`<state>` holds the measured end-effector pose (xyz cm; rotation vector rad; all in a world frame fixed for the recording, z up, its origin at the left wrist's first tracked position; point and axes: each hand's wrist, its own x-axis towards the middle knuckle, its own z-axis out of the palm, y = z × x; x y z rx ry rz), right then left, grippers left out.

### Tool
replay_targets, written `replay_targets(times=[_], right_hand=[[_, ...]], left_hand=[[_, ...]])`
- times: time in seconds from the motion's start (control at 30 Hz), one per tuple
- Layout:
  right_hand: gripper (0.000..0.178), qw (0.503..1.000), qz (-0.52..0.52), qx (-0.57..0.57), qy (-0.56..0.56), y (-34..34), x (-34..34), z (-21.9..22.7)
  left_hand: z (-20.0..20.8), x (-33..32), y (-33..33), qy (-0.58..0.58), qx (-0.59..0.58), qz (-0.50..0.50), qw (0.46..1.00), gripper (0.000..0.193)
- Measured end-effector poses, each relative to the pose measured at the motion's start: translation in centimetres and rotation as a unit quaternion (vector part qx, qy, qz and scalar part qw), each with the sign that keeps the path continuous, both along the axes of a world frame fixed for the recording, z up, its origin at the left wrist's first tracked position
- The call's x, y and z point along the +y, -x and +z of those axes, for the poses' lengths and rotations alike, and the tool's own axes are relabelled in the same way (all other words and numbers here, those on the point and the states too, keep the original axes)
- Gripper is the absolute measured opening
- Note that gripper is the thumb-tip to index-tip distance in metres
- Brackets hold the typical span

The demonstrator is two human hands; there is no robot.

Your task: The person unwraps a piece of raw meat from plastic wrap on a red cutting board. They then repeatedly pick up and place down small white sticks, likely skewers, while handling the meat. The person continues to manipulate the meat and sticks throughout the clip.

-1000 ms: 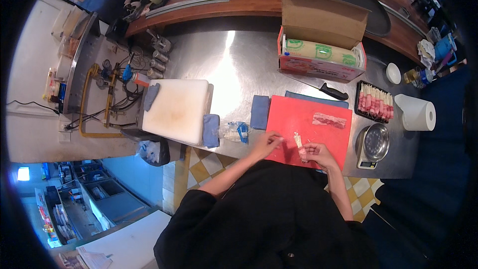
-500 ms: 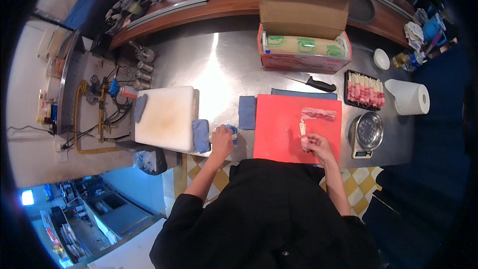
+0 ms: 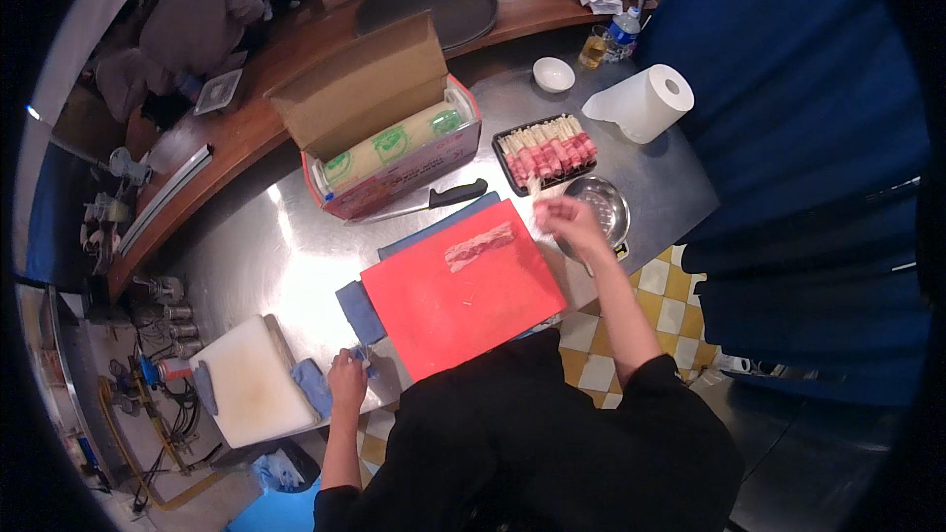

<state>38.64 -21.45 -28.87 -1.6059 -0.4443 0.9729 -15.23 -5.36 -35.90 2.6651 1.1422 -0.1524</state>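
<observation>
My right hand [image 3: 567,217] is closed around a meat-wrapped enoki mushroom roll [image 3: 534,185], its pale stalks sticking out toward the black tray [image 3: 519,183]. Rows of similar rolls [image 3: 552,152] lie in that tray. Below, a single strip of raw, marbled meat [image 3: 480,247] rests flat on the red cutting board [image 3: 463,310]. My left hand [image 3: 347,374], off the board's left side, has its fingers curled in against a small blue-and-white item [image 3: 367,359] that I cannot identify.
Right of my right hand sits a steel bowl [image 3: 613,199] on a scale. A black-handled knife [image 3: 458,194] lies between the board and an open box holding a film roll [image 3: 394,146]. A white cutting board [image 3: 251,384] is at left, a paper towel roll [image 3: 645,103] at back right.
My right hand has carried the mushroom roll from over the red board out toward the black tray. The view has turned to the right. My left hand stays left of the board.
</observation>
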Motion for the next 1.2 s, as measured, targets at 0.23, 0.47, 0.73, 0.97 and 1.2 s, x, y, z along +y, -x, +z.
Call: replay_targets(times=[0.23, 0.47, 0.73, 0.97, 1.2], right_hand=[[0.036, 0.983, -0.068, -0.161, 0.066, -13.2, 3.9, -3.5], [0.032, 0.926, -0.03, -0.351, 0.137, -12.6, 9.7, -6.4], [0.035, 0.875, -0.057, -0.454, 0.16, -8.7, 9.7, -4.8], [0.031, 0.86, -0.149, -0.477, 0.104, -5.8, 6.0, -3.1], [0.022, 0.844, -0.114, -0.521, 0.054, 0.1, 4.4, -0.3]], left_hand=[[-0.7, 0.5, -0.7, -0.011, 0.05, -0.061, 0.997, 0.02], [-0.5, 0.0, -0.4, -0.006, 0.056, -0.072, 0.996, 0.024], [-0.4, 0.3, -0.2, -0.019, 0.022, -0.068, 0.997, 0.021], [0.1, 0.2, 0.0, -0.048, -0.044, -0.095, 0.993, 0.022], [-2.7, -0.1, 0.8, -0.056, -0.027, -0.028, 0.998, 0.026]])
